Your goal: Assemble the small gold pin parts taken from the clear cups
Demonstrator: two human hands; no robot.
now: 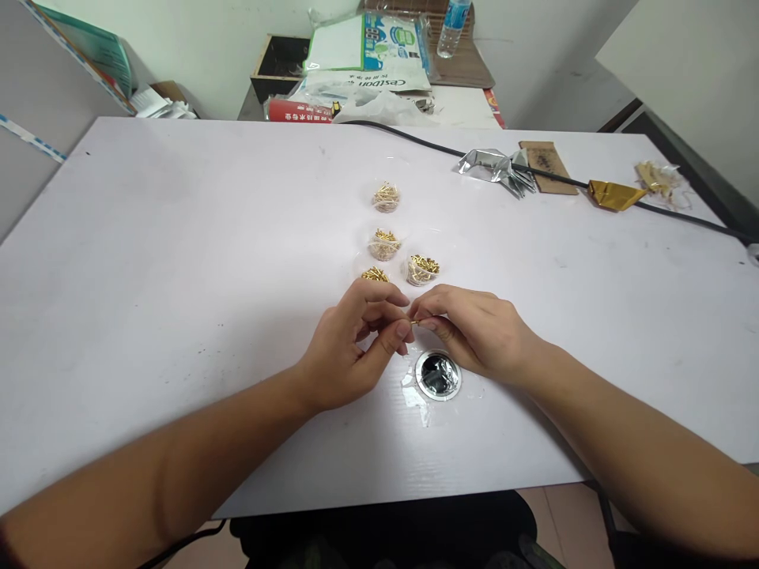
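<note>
Carefully, the left hand (349, 344) and right hand (474, 332) curl nearly shut, pinching what looks like a tiny gold pin (413, 322) between them. A heap of gold pins (375, 275) lies just beyond the left hand; a metal-rimmed disc (438, 375) sits just below the right.

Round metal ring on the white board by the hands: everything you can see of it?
The round metal ring lies flat on the white board, a shiny silver rim around a dark, glossy centre. A patch of clear tape extends from its lower left edge. The right hand sits just above it; whether they touch cannot be told.
</note>
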